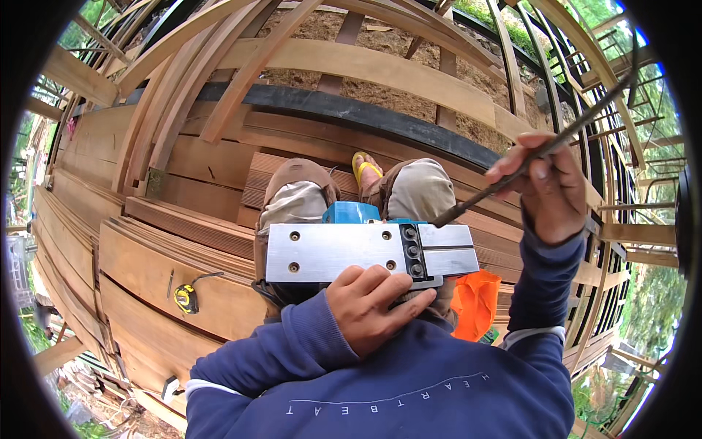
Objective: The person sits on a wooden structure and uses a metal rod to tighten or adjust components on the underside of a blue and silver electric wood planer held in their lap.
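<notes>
An electric planer [333, 252] with a blue body lies upside down across my lap, its silver sole facing up. Bolts [412, 251] show along its dark blade slot. My left hand [371, 304] grips the planer's near edge, fingers curled over the sole beside the slot. Raised at the right, my right hand [547, 179] pinches a long, dark, rod-like piece [486, 192]. Its thicker lower end meets the planer's far edge near the slot; its thin upper end reaches the top right. Whether it is a stiff rod or a cord I cannot tell.
Stacked wooden boards [161, 267] lie at the left, bearing a yellow tape measure [187, 298] and a thin pencil-like stick [170, 284]. An orange cloth-like item [475, 304] is right of my lap. Beyond my knees run a black beam [322, 102] and wooden framing [365, 69].
</notes>
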A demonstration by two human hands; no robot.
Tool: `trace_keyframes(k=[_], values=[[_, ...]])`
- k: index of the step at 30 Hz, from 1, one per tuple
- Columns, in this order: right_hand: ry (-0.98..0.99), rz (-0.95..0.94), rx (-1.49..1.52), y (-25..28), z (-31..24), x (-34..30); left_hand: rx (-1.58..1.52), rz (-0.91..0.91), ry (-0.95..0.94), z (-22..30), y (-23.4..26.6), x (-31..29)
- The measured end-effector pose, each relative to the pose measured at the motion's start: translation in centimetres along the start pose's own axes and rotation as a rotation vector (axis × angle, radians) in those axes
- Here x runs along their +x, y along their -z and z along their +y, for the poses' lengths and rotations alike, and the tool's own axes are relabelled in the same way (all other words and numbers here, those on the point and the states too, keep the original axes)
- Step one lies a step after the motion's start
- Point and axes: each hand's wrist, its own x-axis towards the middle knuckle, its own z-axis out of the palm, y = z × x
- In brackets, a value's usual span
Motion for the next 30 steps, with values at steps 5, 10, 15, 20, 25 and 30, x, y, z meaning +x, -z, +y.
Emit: trace_keyframes(k=[5, 10, 15, 20, 25, 30], values=[[-0.086, -0.076, -0.012, -1.8, 1.6, 1.3, 0.001, 0.013, 0.017, -0.6, 0.2, -0.2], [-0.143, -0.129, 0.004, -3.0, 2.5, 2.5, -0.014, 0.001, 0.031, -0.8, 0.6, -0.4], [-0.138, -0.18, -0.012, -3.1, 3.3, 3.0, -0.023, 0.016, 0.025, -0.8, 0.4, -0.4], [-0.128, -0.203, -0.067, -3.4, 3.3, 2.9, -0.041, 0.029, 0.034, -0.8, 0.2, -0.5], [-0.144, -0.212, -0.04, -3.3, 3.3, 2.9, -0.031, 0.039, 0.026, -0.8, 0.2, -0.5], [-0.176, -0.229, -0.042, -3.4, 3.2, 3.2, -0.037, 0.042, 0.027, -0.8, 0.1, -0.5]])
